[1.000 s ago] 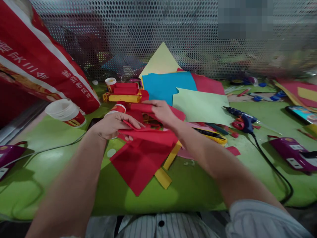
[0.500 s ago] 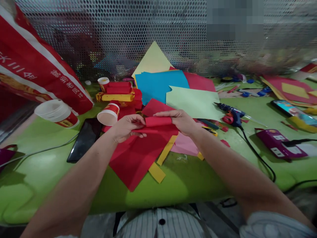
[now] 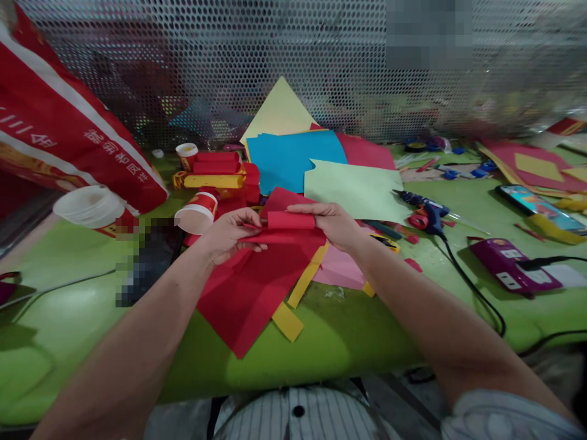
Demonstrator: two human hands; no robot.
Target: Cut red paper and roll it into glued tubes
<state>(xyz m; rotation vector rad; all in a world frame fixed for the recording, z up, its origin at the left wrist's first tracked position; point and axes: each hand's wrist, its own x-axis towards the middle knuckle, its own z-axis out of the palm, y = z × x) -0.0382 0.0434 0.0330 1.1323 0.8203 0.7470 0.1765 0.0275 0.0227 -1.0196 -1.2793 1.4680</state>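
Between my two hands is a small folded or rolled piece of red paper (image 3: 290,220). My left hand (image 3: 233,233) pinches its left end between thumb and fingers. At the other end, my right hand (image 3: 334,225) grips it, the fingers lying along its top. Beneath them a large red sheet (image 3: 251,293) lies on the green table, one corner pointing toward me. Yellow strips (image 3: 288,321) rest by its right edge, and pink paper (image 3: 343,267) shows under my right forearm.
Behind my hands lie a blue sheet (image 3: 293,156) and a pale green sheet (image 3: 355,188). Paper cups (image 3: 198,214) and red rolls stand left. A glue gun (image 3: 424,211) with its cord and a purple power socket (image 3: 513,266) are right. A perforated metal screen (image 3: 321,61) rises behind.
The whole view has shifted slightly, so things sit a little further left. Both hands keep their hold on the red paper, with hardly any change in their pose.
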